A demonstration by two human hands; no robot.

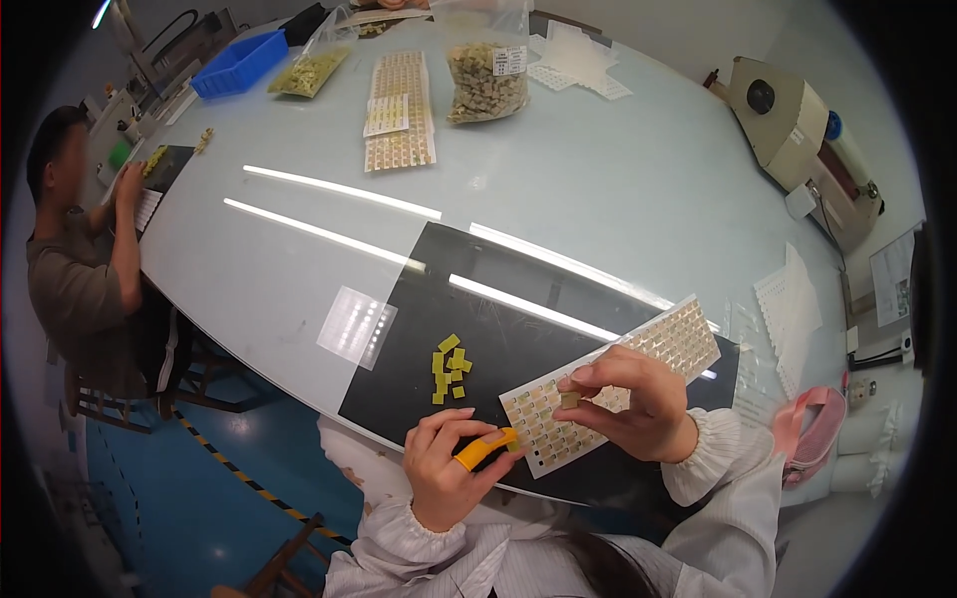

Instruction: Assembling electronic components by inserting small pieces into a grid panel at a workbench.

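Note:
My left hand (446, 468) is closed round a yellow-orange tool (482, 449) with a dark inner part; its exact kind I cannot make out. A small yellow-green piece shows at the tool's tip, by my thumb. Thumb and forefinger of my right hand (638, 404) pinch a small tan square piece (569, 399). Under that hand lies a white sheet (533, 419) bearing rows of small tan squares, set aslant on a black mat (419, 329). Left of the sheet, several loose yellow-green squares (440, 377) lie in a loose cluster on the mat.
Farther back stand a clear bag of brownish pieces (486, 85), a bag of yellow-green pieces (311, 72), more patterned sheets (399, 120) and a blue bin (239, 64). White sheets (788, 309) and a pink pouch (815, 439) are at right. A co-worker (85, 269) sits at left.

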